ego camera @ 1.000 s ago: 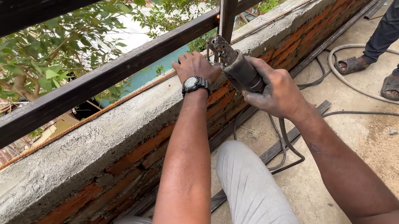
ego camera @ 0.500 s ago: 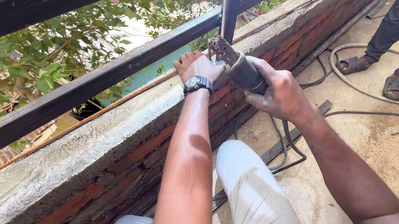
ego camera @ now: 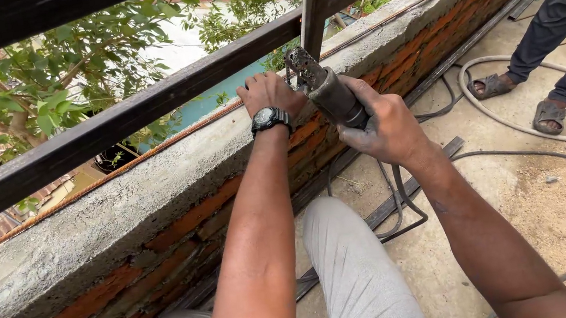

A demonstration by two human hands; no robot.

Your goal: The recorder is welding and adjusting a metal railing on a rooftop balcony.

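— Left hand (ego camera: 269,95)?
— Fingers flat on the wall (ego camera: 91,223) top, gripping nothing, beside the post (ego camera: 314,6).
— Right hand (ego camera: 382,126)?
— Wrapped tight round the welding holder (ego camera: 328,90), tip near the post's foot. I'd keep it steady.

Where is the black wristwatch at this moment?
In the head view the black wristwatch is on the wrist of the left hand, which rests on the concrete wall top beside the welding holder.

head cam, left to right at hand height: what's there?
Leafy tree → left hand resting on the concrete wall top → welding electrode holder in the right hand → pale hose → another person's sandalled feet.
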